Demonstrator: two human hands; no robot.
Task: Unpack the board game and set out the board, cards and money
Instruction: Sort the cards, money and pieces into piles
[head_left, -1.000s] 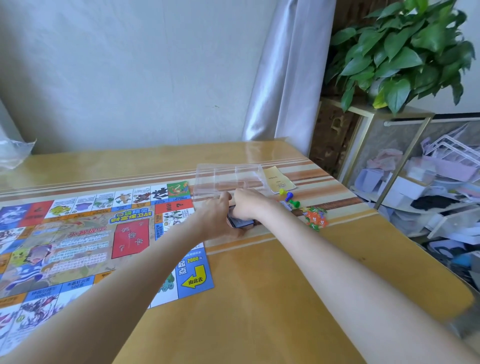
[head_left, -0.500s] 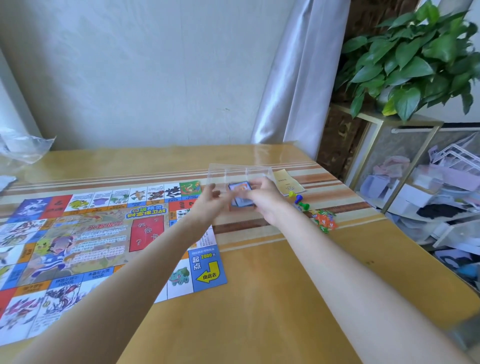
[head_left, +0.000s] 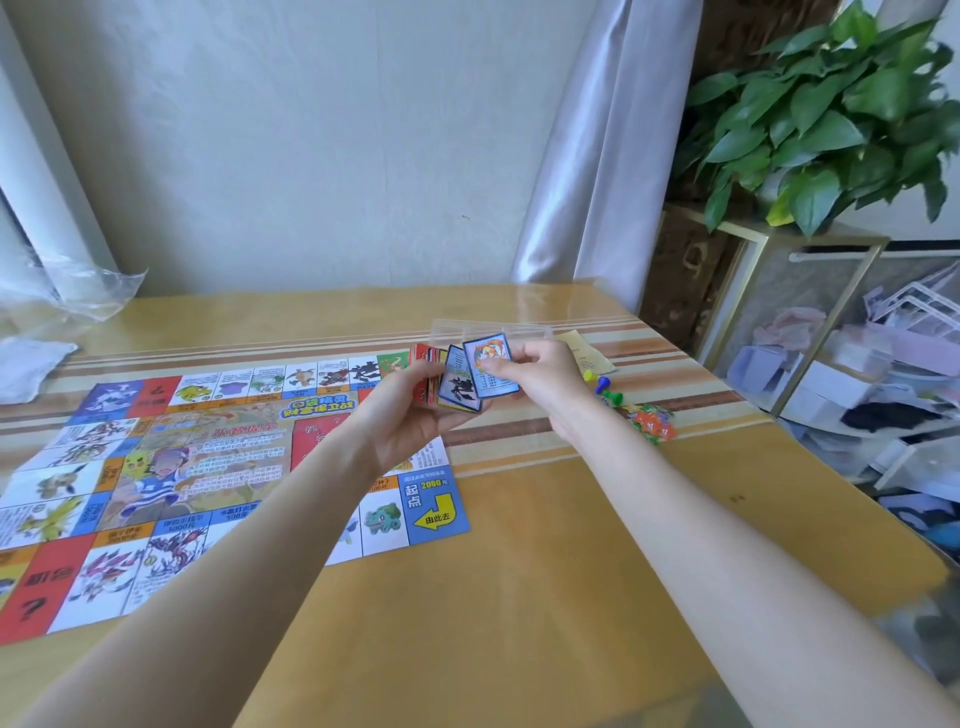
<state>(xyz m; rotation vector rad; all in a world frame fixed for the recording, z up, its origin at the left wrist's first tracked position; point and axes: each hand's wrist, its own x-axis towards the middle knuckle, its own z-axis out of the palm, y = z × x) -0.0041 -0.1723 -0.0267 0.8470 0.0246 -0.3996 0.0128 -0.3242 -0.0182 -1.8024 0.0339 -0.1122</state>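
**Card stack held above the worktop**

Head view: My left hand (head_left: 410, 415) grips a stack of cards (head_left: 441, 382) from below, fingers curled round it. My right hand (head_left: 540, 379) pinches the top card (head_left: 491, 366), fanned off to the right. The board (head_left: 208, 467) lies flat on the worktop (head_left: 519, 597). A clear tray (head_left: 488, 330) sits behind the cards; pawns (head_left: 602, 387) lie just right of my right hand.

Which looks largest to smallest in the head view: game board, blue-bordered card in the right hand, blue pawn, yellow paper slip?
1. Game board, by far.
2. Blue-bordered card and yellow paper slip: look alike, and the slip lies farther off and partly hidden, so no ranking.
3. Blue pawn, smallest.
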